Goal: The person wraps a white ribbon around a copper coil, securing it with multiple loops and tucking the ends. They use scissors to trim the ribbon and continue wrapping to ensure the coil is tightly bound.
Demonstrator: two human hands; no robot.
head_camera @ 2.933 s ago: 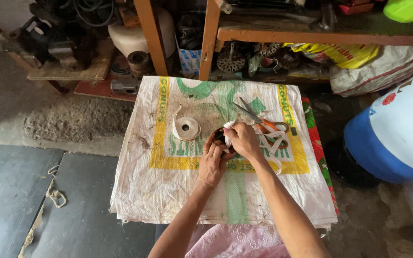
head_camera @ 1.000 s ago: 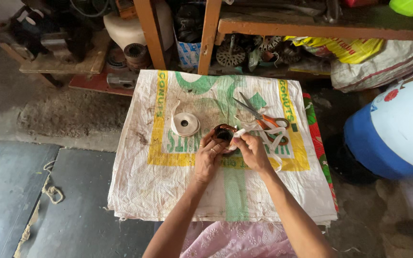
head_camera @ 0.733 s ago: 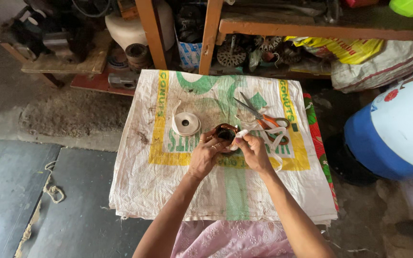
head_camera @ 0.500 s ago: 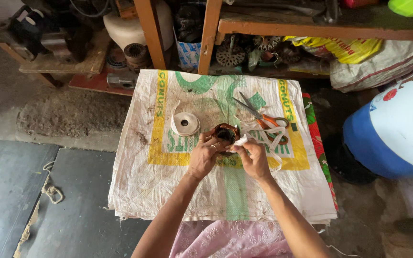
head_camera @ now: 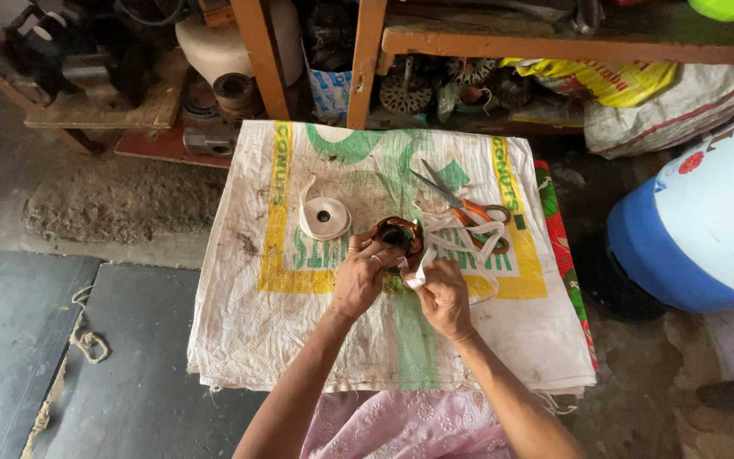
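Woven sack (head_camera: 316,340): spread flat as work mat on floor.
Blue drum (head_camera: 707,221): standing off to right.
Orange-handled scissors (head_camera: 460,204): lying unused beside loose white tape (head_camera: 477,242).
Tape roll (head_camera: 325,218): left of hands, much tape remaining.
Copper coil (head_camera: 398,234): mid-sack, gripped by left hand (head_camera: 358,280); winding mostly bare.
Right hand (head_camera: 443,293): pinching tape end at coil. Judged: wrapping early, most left.

My one head view looks steeply down from above, fairly high, over sack (head_camera: 503,340) toward shelves (head_camera: 554,38).
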